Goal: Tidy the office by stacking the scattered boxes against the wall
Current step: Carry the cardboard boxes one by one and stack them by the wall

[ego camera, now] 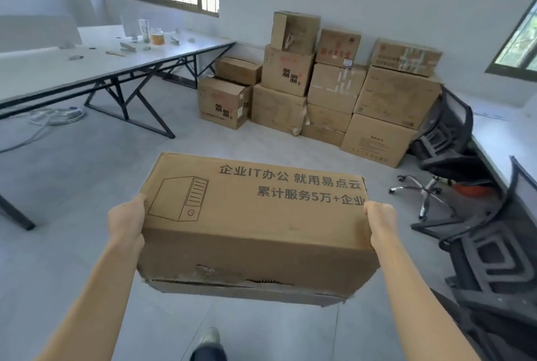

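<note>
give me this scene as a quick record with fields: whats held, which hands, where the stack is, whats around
held item: cardboard box, off the floor, printed side up, near lower edge torn
left hand: on the box's left end, fingers hidden
right hand: on the box's right end, fingers hidden
stack: boxes piled against the far wall, ahead
room left: long white table
room right: black office chairs

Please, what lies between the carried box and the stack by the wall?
Head view: only bare grey floor between the carried box and the stack.
</note>
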`<state>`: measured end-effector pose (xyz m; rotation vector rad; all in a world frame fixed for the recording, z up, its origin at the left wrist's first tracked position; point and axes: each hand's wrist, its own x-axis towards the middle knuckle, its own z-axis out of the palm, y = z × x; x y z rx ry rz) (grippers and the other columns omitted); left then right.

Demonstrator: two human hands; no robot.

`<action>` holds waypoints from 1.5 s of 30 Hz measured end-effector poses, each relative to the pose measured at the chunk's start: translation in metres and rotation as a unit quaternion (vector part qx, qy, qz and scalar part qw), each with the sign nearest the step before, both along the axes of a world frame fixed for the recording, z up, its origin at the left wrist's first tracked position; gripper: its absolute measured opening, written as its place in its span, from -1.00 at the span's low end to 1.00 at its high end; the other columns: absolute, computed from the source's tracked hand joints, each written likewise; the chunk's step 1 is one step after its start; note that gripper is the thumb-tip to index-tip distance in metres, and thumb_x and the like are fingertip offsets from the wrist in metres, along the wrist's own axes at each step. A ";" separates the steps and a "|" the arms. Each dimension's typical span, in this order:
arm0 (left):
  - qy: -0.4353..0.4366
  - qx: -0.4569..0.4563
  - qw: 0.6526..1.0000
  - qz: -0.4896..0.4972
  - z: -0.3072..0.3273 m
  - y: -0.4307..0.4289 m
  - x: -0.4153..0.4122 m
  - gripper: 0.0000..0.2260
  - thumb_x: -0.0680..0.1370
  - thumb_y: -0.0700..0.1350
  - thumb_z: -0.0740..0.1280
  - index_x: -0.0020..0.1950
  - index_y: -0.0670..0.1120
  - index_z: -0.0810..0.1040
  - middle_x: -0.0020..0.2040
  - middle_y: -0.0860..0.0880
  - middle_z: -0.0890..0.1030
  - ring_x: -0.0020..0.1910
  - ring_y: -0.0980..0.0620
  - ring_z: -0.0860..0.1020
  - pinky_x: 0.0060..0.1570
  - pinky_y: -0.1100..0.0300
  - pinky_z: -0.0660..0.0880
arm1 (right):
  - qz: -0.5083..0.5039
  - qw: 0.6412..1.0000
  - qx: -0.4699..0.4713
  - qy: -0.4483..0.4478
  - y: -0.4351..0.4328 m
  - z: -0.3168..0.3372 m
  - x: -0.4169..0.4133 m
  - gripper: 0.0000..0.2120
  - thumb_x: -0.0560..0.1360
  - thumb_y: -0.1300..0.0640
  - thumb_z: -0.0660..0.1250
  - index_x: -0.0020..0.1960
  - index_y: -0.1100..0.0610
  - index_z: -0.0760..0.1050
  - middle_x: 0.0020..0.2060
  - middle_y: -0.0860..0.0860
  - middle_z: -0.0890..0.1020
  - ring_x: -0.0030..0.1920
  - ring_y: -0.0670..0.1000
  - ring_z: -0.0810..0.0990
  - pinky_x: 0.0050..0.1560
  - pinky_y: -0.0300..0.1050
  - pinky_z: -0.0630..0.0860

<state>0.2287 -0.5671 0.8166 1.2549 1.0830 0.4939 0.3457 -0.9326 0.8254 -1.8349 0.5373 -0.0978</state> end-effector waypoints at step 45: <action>0.023 -0.015 0.999 0.043 -0.021 0.284 0.816 -0.71 0.58 -0.13 0.22 -0.33 -0.12 0.28 -0.32 -0.06 0.30 -0.32 -0.01 0.26 -0.29 0.14 0.22 | 0.025 0.996 -0.025 0.077 0.297 -0.031 0.839 -0.80 0.52 0.26 0.17 -0.28 0.17 0.38 -0.21 0.12 0.48 -0.09 0.13 0.41 -0.15 -0.07 0.29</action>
